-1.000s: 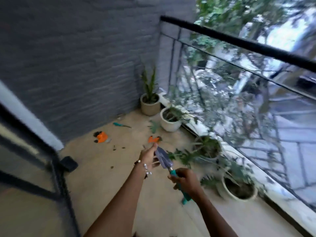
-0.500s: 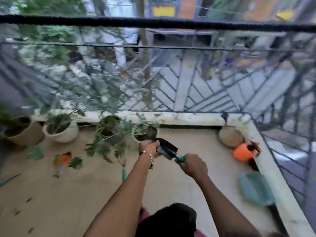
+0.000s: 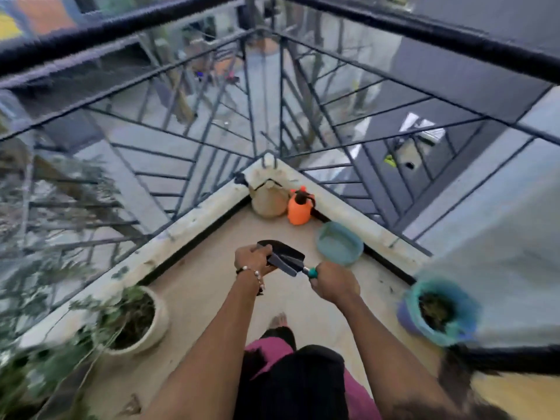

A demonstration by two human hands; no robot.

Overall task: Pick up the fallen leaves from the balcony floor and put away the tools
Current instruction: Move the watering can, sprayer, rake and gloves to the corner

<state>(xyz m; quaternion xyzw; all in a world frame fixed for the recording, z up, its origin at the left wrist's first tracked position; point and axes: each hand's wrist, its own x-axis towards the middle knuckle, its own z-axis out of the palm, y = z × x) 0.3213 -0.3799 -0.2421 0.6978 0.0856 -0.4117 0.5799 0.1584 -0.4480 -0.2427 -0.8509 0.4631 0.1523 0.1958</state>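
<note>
we have the trowel (image 3: 283, 258) out in front of us at about waist height, over the balcony floor (image 3: 212, 298) and short of the corner. our right hand (image 3: 333, 284) is wrapped around its teal handle, and our left hand (image 3: 253, 260) grips the far edge of the dark blade, so the tool is carried between both hands and lies roughly level. whether any leaves sit on the blade we cannot tell; it looks dark and bare from here. ahead, in the corner where the railing (image 3: 266, 95) meets, stand a tan pot (image 3: 268, 201) and an orange sprayer (image 3: 298, 209), just beside each other, and a shallow teal basin (image 3: 339, 247) sits on the floor near the right ledge. further right is a teal-lined bin (image 3: 439, 310) with dark plant matter inside, which we judge to be collected leaves. a white planter (image 3: 136, 316) with greenery stands by the left ledge. the floor in this stretch shows few loose leaves, only a scrap near the bottom left. we judge the picking-up to be largely done here, with the tools not yet stored: the trowel needs a place, likely by the corner group or the basin.
</note>
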